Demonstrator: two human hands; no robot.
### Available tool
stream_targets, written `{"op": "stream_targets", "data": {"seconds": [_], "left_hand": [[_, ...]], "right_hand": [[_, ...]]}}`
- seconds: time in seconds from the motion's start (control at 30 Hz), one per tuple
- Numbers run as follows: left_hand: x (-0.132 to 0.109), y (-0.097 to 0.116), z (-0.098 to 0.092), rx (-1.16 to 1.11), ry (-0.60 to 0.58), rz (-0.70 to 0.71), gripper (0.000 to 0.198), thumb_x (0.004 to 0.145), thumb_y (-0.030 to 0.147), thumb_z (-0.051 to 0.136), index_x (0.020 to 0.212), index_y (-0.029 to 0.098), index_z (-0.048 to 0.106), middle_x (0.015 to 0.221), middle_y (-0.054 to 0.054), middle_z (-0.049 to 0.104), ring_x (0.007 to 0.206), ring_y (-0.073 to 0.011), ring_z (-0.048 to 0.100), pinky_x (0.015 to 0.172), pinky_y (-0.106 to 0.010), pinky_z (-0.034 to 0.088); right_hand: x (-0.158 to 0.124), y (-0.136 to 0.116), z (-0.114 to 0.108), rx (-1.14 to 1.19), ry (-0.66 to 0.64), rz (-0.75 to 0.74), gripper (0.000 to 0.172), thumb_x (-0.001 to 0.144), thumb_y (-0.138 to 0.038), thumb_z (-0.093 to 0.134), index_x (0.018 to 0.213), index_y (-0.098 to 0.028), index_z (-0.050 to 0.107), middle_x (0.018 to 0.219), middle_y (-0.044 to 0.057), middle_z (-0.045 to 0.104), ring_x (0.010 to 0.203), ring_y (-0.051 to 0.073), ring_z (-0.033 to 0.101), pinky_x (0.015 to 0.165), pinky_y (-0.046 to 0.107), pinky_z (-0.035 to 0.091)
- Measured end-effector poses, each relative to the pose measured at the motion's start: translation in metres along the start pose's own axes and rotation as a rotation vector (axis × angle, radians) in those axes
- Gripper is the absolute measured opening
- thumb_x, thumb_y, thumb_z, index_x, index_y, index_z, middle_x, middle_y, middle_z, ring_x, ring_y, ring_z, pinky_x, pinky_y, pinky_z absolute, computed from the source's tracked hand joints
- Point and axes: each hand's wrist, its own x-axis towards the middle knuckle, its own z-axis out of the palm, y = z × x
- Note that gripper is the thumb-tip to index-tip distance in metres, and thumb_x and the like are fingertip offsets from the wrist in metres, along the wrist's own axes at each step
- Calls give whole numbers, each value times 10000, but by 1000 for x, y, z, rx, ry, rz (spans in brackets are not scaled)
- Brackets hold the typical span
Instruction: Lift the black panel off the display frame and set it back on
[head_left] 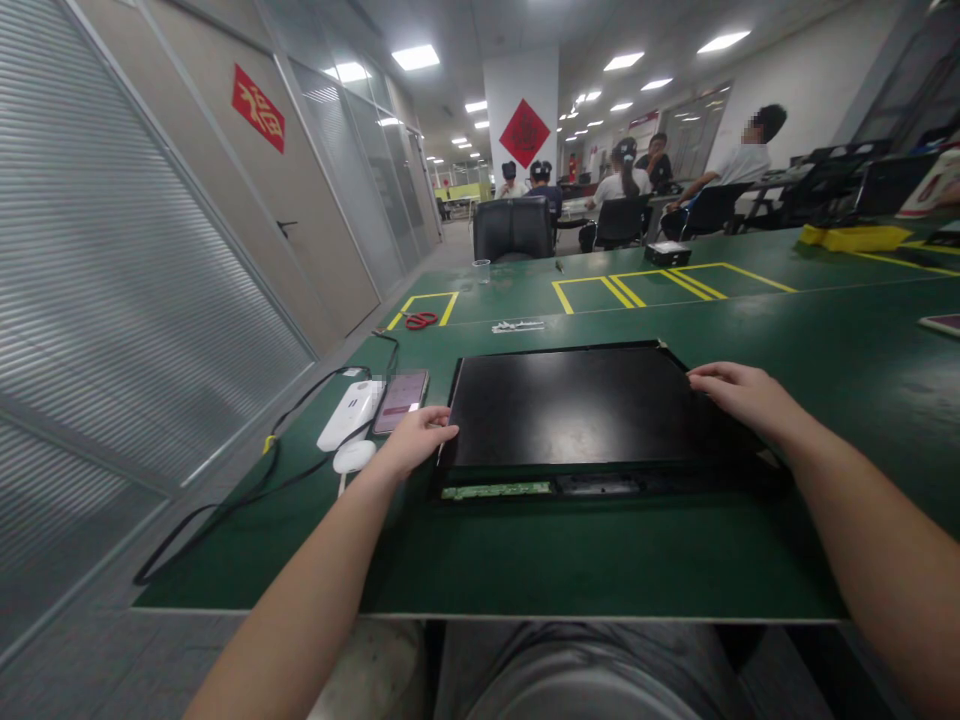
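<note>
A dark flat screen panel (570,405) lies on the green table, its face up and dull with a soft reflection. My left hand (421,436) pinches its left edge between thumb and fingers. At the upper right edge, my right hand (731,388) closes its fingers on the panel's side. Along the near side, below the panel, a black frame shows with a green circuit strip (496,491) at its left. The fingertips under the panel's edges are partly hidden.
Left of the panel are a phone (401,402), a white device (350,414), a round white piece (354,457) and a black cable (277,477). Beyond lie red scissors (421,320), small white parts (517,326), a clear cup (481,269) and a black box (667,253). People sit farther back.
</note>
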Motion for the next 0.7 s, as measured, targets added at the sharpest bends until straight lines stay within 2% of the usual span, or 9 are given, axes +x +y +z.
{"op": "stream_targets", "data": {"seconds": [0.1, 0.33, 0.57, 0.7], "left_hand": [[1, -3, -1, 49, 26, 37, 410, 485, 289, 890, 849, 164, 748, 765, -43, 694, 728, -213, 624, 729, -318, 456], [4, -5, 1, 303, 9, 23, 430, 575, 374, 802, 927, 141, 722, 842, -60, 708, 729, -208, 630, 720, -325, 471], [2, -6, 2, 338, -39, 49, 366, 619, 364, 769, 902, 144, 696, 785, -25, 664, 659, -167, 597, 650, -293, 449], [4, -10, 1, 375, -47, 76, 370, 632, 371, 775, 917, 148, 697, 811, -32, 669, 681, -172, 606, 639, -288, 454]], "right_hand": [[1, 0, 2, -161, 4, -46, 288, 860, -439, 646, 1025, -232, 759, 1055, 76, 748, 989, 253, 652, 871, 344, 464], [3, 2, 4, -276, -21, -59, 388, 848, -486, 562, 1087, -251, 756, 1096, 66, 752, 1012, 270, 670, 850, 363, 477], [-6, -8, 1, -406, -58, -43, 396, 859, -464, 545, 1136, -274, 753, 1170, 53, 749, 1054, 272, 673, 828, 352, 487], [-5, -9, -1, -456, -81, -30, 433, 863, -483, 528, 1170, -273, 751, 1209, 57, 742, 1081, 278, 668, 832, 353, 487]]}}
